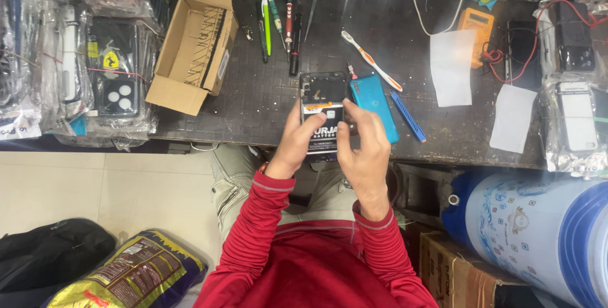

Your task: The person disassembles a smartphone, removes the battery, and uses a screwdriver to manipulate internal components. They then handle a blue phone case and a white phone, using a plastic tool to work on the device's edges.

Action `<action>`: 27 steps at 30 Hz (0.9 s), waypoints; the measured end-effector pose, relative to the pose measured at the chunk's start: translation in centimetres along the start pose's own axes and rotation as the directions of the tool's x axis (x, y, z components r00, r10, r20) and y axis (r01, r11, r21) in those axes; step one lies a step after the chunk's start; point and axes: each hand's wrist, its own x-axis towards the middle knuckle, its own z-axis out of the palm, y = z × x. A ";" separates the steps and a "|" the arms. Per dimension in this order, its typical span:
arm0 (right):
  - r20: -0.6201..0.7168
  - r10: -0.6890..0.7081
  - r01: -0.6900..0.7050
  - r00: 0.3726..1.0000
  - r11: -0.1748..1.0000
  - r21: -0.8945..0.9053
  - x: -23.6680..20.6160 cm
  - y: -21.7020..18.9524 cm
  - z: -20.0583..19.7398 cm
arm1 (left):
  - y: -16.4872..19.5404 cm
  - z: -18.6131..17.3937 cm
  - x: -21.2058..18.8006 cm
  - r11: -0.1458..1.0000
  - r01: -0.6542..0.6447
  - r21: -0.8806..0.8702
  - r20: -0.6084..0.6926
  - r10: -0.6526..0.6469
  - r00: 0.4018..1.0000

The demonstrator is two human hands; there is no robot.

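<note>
An opened phone [322,96] with its back removed and its battery showing rests at the near edge of the dark workbench [266,102]. My left hand [294,143] grips its lower left side, thumb across the battery. My right hand [362,140] holds the lower right side, fingers curled over the battery's edge. A blue phone back cover [373,102] lies just right of the phone, partly behind my right hand.
An open cardboard box [193,39] stands at the left. Several screwdrivers [278,26], a toothbrush [370,61] and a blue pry tool [407,116] lie behind. An orange multimeter [476,26], white papers [452,67] and bagged phone cases [114,61] surround them. A blue-and-white drum [538,232] stands lower right.
</note>
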 end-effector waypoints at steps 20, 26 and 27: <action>-0.011 -0.174 0.168 0.985 0.963 -0.212 -3.3 -4.5 -2.3 | 4.2 3.9 -5.2 0.946 -0.258 0.195 0.067 0.249 0.966; -0.067 -0.146 0.134 0.987 0.978 -0.159 -3.6 -4.2 -2.6 | 4.6 5.0 -5.1 0.951 -0.245 0.191 0.021 0.245 0.969; -0.074 -0.113 0.102 0.991 0.986 -0.134 -3.6 -4.1 -2.5 | 4.6 5.1 -5.1 0.951 -0.241 0.193 0.013 0.243 0.970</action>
